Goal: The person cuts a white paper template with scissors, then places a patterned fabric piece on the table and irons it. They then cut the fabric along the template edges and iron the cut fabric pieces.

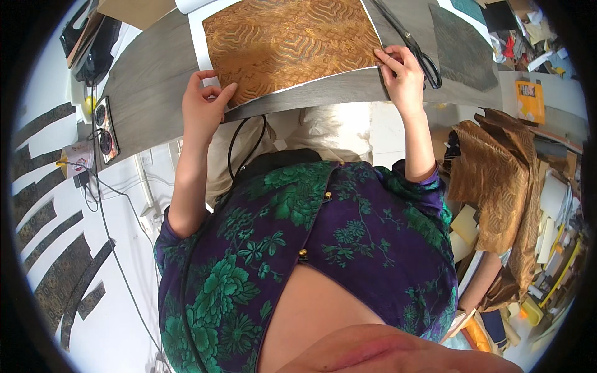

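Observation:
A brown-gold sheet of patterned fabric point(292, 46) with a white border lies on the grey table point(146, 93) in front of me. At its near left corner my left hand point(206, 105) is closed, thumb and fingers pinching the edge. My right hand point(404, 78) pinches the near right corner, fingertips on the fabric and thumb by the white edge. Just beyond that hand rest black-handled scissors point(429, 69), their blades pointing away along the sheet's right side. The undersides of both corners are hidden.
A dark grey patterned piece point(463, 50) lies on the table's right. Sunglasses point(106, 133) rest at the left edge. Crumpled brown-gold fabric point(491, 180) hangs at the right above cluttered boxes and rolls. Black cables point(102, 217) run down at the left, near dark patterned strips point(68, 267).

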The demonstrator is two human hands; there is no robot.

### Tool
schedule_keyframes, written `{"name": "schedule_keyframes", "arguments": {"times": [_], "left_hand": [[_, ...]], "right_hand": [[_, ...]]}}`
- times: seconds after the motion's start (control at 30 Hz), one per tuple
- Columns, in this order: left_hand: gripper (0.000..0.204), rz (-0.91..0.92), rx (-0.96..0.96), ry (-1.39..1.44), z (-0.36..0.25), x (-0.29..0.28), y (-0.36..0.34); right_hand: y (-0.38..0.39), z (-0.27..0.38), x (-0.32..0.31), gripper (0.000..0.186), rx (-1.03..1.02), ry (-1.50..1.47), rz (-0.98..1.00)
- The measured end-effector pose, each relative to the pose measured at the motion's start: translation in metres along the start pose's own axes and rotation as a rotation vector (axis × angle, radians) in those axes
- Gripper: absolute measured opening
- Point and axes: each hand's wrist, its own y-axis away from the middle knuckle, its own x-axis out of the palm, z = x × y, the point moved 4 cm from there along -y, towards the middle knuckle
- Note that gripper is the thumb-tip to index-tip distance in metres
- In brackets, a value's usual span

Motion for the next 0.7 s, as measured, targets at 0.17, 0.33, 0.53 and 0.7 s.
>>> {"name": "schedule_keyframes", "arguments": {"times": [0.17, 0.33, 0.53, 0.7], "left_hand": [[0.046, -0.048, 0.068, -0.104, 0.005, 0.000, 0.000], [0.047, -0.087, 0.136, -0.208, 0.004, -0.001, 0.001], [0.048, -0.103, 0.139, -0.274, -0.003, 0.001, 0.003], [0.054, -0.158, 0.193, -0.365, -0.008, 0.003, 0.010]], "right_hand": [[0.003, -0.002, 0.000, 0.030, -0.005, -0.017, 0.001], [0.003, -0.002, 0.001, 0.030, -0.024, 0.012, 0.007], [0.004, -0.002, 0.000, 0.031, -0.025, 0.028, 0.005], [0.005, 0.003, -0.002, 0.033, -0.019, 0.049, 0.017]]}}
